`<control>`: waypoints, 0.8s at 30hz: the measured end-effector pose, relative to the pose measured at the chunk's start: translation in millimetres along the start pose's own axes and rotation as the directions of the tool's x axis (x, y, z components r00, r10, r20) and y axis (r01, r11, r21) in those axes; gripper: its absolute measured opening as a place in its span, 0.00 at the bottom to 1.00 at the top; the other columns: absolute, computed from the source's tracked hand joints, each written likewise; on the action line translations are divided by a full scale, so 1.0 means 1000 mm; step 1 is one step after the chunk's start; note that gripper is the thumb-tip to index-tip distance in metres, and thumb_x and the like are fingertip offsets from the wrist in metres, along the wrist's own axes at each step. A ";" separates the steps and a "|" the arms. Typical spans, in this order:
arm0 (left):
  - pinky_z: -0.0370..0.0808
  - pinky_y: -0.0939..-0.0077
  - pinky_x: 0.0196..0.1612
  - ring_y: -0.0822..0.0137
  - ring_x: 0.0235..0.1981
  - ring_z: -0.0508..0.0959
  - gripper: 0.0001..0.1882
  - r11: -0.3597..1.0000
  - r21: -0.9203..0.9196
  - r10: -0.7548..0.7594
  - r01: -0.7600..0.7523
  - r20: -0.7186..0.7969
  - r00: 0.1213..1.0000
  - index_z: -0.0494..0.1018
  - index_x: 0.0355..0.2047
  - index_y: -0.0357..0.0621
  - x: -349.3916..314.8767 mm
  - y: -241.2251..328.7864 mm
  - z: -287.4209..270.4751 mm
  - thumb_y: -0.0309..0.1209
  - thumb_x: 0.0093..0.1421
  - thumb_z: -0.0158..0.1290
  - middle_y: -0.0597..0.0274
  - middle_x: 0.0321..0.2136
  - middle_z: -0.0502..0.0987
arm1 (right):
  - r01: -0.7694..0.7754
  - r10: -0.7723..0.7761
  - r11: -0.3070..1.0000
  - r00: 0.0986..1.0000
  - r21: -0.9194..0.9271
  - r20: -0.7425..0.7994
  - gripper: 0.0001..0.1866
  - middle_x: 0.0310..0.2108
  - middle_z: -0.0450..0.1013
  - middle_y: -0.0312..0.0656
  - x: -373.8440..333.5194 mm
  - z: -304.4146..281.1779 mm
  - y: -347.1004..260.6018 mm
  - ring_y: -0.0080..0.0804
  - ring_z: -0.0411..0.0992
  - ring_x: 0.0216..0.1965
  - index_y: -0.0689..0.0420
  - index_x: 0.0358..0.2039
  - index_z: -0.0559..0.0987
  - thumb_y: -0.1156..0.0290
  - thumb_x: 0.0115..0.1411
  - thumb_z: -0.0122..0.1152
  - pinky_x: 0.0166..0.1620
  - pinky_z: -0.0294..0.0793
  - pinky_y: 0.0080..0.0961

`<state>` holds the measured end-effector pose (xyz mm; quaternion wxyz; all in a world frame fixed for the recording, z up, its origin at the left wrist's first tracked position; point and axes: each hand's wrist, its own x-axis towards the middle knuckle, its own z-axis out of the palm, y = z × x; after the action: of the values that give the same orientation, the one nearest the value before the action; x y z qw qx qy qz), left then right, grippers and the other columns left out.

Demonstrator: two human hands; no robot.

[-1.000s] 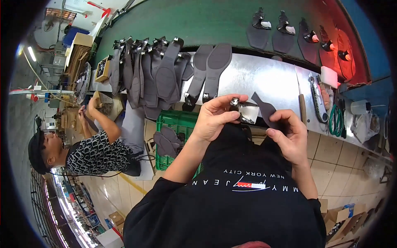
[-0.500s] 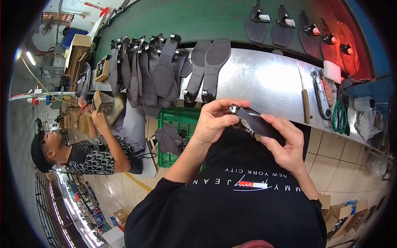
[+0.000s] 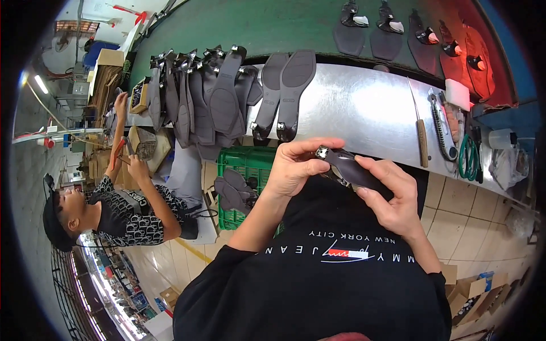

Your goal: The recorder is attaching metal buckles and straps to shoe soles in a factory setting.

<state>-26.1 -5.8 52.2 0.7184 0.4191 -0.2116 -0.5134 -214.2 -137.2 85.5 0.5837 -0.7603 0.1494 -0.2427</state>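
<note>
I hold a dark shoe sole [image 3: 364, 176] with a heel in front of my body, just off the bench's near edge. My left hand [image 3: 293, 170] pinches its heel end between thumb and fingers, beside the pale heel tip [image 3: 323, 152]. The broader front part is in my right hand [image 3: 392, 196], thumb below and fingers above; its far end is partly hidden by that hand. Ahead of my left hand, a pair of heeled soles [image 3: 294, 85] lies on the metal bench with the heels toward me. A pile of similar soles [image 3: 222, 105] is left of them.
On the metal bench [image 3: 352, 108] at right lie a wooden-handled awl [image 3: 421, 142], a utility knife [image 3: 445, 133] and green rings [image 3: 468, 159]. Shoe parts [image 3: 387, 42] line the green belt behind, under red light. A green crate [image 3: 227, 159] stands below. At left sits a co-worker [image 3: 139, 213].
My hands keep their hold on the sole, with only a slight turn of it. The co-worker's far arm has risen toward the bench, while the other hand holds an orange-and-dark tool.
</note>
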 end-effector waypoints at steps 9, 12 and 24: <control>0.77 0.76 0.45 0.60 0.46 0.78 0.21 0.966 0.218 0.110 -0.138 0.139 0.984 0.78 0.43 0.34 0.001 -0.002 -0.005 0.11 0.46 0.58 0.41 0.49 0.74 | 0.094 -0.096 0.987 0.995 -0.128 -0.007 0.25 0.33 0.75 0.48 0.001 -0.001 -0.003 0.40 0.75 0.32 0.60 0.49 0.77 0.80 0.46 0.65 0.36 0.75 0.28; 0.76 0.75 0.46 0.59 0.47 0.77 0.21 0.938 0.283 0.140 -0.200 0.217 0.966 0.77 0.44 0.33 0.001 -0.001 -0.009 0.11 0.47 0.56 0.40 0.51 0.73 | 0.085 -0.082 0.986 0.996 -0.147 0.023 0.25 0.33 0.75 0.48 0.002 -0.002 -0.004 0.42 0.75 0.32 0.60 0.48 0.77 0.80 0.45 0.66 0.35 0.75 0.29; 0.70 0.73 0.54 0.56 0.56 0.72 0.22 0.907 0.322 0.199 -0.273 0.245 0.949 0.75 0.49 0.34 0.001 -0.006 -0.002 0.12 0.52 0.52 0.38 0.58 0.65 | 0.166 -0.185 0.962 0.980 -0.215 -0.068 0.23 0.33 0.76 0.48 0.002 0.005 0.004 0.44 0.75 0.32 0.62 0.45 0.77 0.79 0.45 0.66 0.35 0.75 0.32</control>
<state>-27.5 -6.2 46.2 0.6629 0.4563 -0.4225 -0.4169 -209.7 -135.7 80.9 0.4701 -0.8160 0.1314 -0.3097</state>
